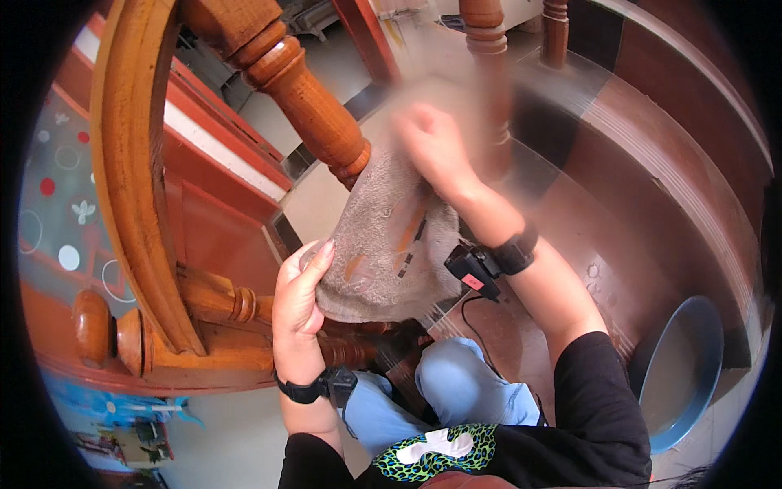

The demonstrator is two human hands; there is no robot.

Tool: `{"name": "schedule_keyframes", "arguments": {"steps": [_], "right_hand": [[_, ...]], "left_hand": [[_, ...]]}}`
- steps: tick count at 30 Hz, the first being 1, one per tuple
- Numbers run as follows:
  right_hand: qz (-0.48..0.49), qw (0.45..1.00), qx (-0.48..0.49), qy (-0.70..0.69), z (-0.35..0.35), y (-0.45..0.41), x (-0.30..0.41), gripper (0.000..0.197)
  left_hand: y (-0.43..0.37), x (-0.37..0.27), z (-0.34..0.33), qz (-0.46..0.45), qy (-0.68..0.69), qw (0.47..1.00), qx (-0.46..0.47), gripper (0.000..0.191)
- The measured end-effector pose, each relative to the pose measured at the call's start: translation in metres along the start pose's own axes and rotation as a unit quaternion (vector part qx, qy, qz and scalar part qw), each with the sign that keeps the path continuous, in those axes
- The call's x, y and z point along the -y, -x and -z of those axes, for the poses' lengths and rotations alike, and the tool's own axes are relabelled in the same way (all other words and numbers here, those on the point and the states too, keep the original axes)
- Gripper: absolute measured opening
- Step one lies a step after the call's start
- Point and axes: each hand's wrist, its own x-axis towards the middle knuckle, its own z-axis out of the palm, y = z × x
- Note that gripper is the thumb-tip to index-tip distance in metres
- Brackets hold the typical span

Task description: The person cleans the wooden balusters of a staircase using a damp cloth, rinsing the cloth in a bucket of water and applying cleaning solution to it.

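A worn grey-brown cloth with holes (391, 257) is stretched between my two hands, in front of the stair railing. My left hand (302, 287) grips its lower left edge between thumb and fingers. Higher up and to the right, my right hand (427, 137) is closed at the cloth's upper end, slightly blurred. Behind the cloth's upper left edge, a turned wooden baluster (317, 110) is partly hidden. The curved wooden handrail (125, 171) runs down the left side.
Tiled stairs (647, 165) curve up on the right. A blue basin (678, 373) holding murky water stands on a step at the lower right. Another baluster (487, 73) rises behind my right hand. A wooden newel post with a round knob (91, 327) lies left.
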Motion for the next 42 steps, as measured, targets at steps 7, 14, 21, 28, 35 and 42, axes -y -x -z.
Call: {"name": "schedule_keyframes", "arguments": {"steps": [7,14,21,28,35,42], "right_hand": [[-0.084,0.996,0.012,0.034,-0.013,-0.033,-0.034,0.017],[-0.038,0.985,-0.004,0.168,-0.010,-0.068,-0.043,0.026],[-0.070,0.992,0.028,0.097,-0.014,-0.011,0.000,0.030],[-0.128,0.991,0.036,-0.029,0.007,0.016,0.000,0.023],[-0.067,0.994,-0.014,0.089,0.030,-0.019,-0.017,0.021],[0.012,0.970,0.198,0.143,-0.027,-0.045,0.010,0.018]], "left_hand": [[-0.037,-0.010,-0.006,-0.060,0.035,0.997,0.021,0.022],[-0.067,-0.018,-0.017,-0.053,-0.033,0.995,0.081,0.022],[-0.094,-0.022,0.019,-0.161,-0.063,0.983,-0.062,0.019],[-0.139,-0.013,0.008,-0.194,-0.092,0.977,-0.003,0.021],[-0.064,0.023,0.005,-0.200,-0.100,0.975,-0.011,0.009],[-0.067,0.011,0.020,-0.229,0.008,0.973,0.010,0.008]]}}
